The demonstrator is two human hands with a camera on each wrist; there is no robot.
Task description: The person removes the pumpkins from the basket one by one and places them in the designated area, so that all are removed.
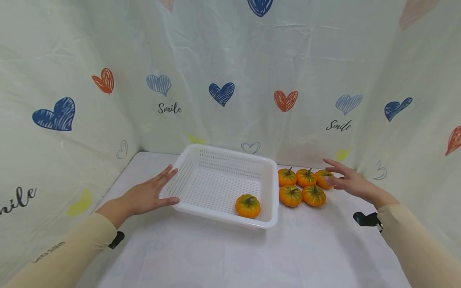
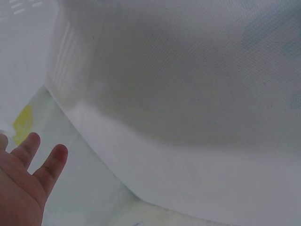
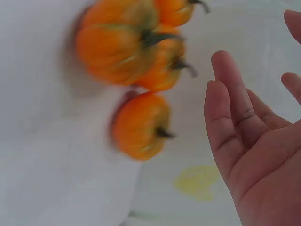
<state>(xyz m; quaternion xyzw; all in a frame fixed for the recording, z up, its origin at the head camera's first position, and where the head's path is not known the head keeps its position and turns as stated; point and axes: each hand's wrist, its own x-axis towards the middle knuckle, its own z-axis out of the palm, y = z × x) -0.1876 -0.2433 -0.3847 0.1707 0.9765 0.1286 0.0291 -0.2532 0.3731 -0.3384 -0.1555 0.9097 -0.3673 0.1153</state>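
Observation:
A white perforated plastic basket sits mid-table, with one small orange-and-green pumpkin lying inside near its front right corner. At the basket's left rim is my left hand, fingers spread and straight, thumb along the front left corner. My right hand hovers at the right with fingers apart and nothing held. It is nearest to the back right pumpkin, which its fingertips overlap in the head view. Several pumpkins form a cluster right of the basket, including a front one. The right wrist view shows the right palm beside pumpkins.
A white cloth covers the table. Behind and at both sides hangs a pale curtain printed with hearts and "Smile". The basket's right wall stands close beside the pumpkin cluster.

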